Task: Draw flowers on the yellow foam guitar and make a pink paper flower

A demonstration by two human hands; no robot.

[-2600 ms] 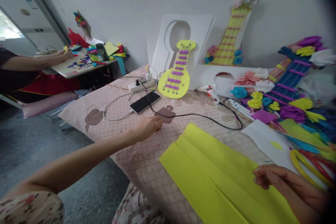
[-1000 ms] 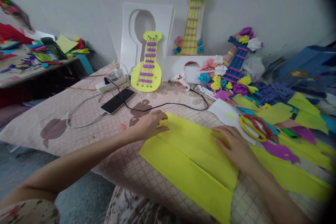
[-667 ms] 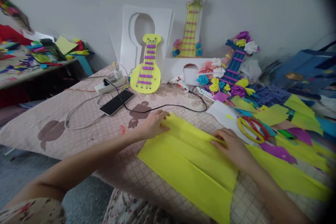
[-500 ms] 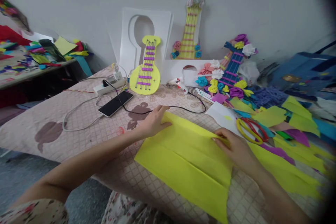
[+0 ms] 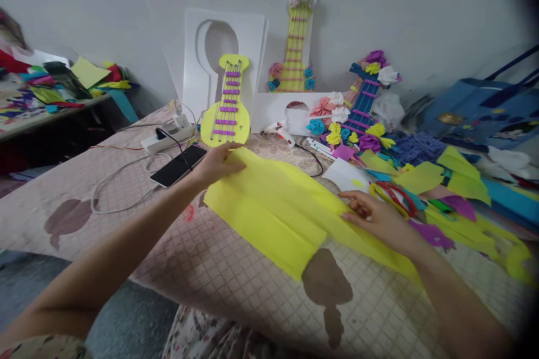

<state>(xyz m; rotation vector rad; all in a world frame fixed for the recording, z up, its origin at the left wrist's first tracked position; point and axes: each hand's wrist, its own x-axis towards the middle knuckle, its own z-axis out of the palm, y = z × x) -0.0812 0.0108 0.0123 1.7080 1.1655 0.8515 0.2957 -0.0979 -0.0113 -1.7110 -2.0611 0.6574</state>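
Note:
My left hand [image 5: 219, 164] holds the far left corner of a yellow sheet [image 5: 261, 219], thumb on top and fingers at its edge. Creases run along the sheet, which lies over the table at a slant. On its right a loose, see-through-looking flap trails beneath my right hand [image 5: 377, 219]. That hand has its fingers curled and its thumb against the sheet's far edge; whether one or two layers are there, I cannot tell. Just behind the sheet a yellow paper guitar [image 5: 227, 115] with purple bars and strings leans upright.
A phone [image 5: 179, 165] and a power strip [image 5: 168, 134] with cables lie at left. Behind are a glue gun [image 5: 281, 130], white cut-out boards [image 5: 196, 84] and a blue decorated guitar [image 5: 364, 104]. Scissors [image 5: 398, 199] and paper scraps [image 5: 425, 179] cover the right side; a blue bag [image 5: 484, 106] stands behind.
The yellow sheet has moved away from me and to the left, its near right corner drawn back, uncovering the tablecloth. Its right part now trails under my right hand. The view has shifted slightly.

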